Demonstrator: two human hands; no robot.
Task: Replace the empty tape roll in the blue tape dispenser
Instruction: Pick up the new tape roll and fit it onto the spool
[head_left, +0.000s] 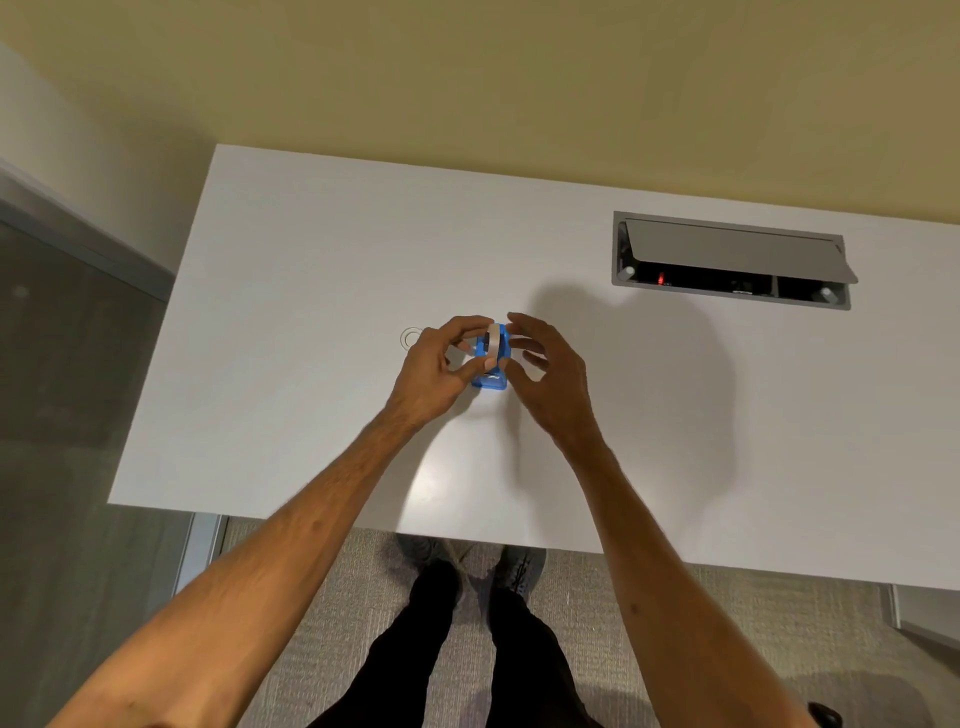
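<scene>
— Yellow wall (519, 73) behind a white desk (322, 249), grey cable hatch (732, 260) sunk in the top, lid propped open.

— Below, beige carpet (727, 649); at left, a grey frosted panel (67, 364).

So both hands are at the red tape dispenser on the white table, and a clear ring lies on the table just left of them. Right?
Not quite: the head view shows the tape dispenser is blue, not red. The rest holds: the left hand and right hand are at it on the white table, with the clear ring just left.
</scene>
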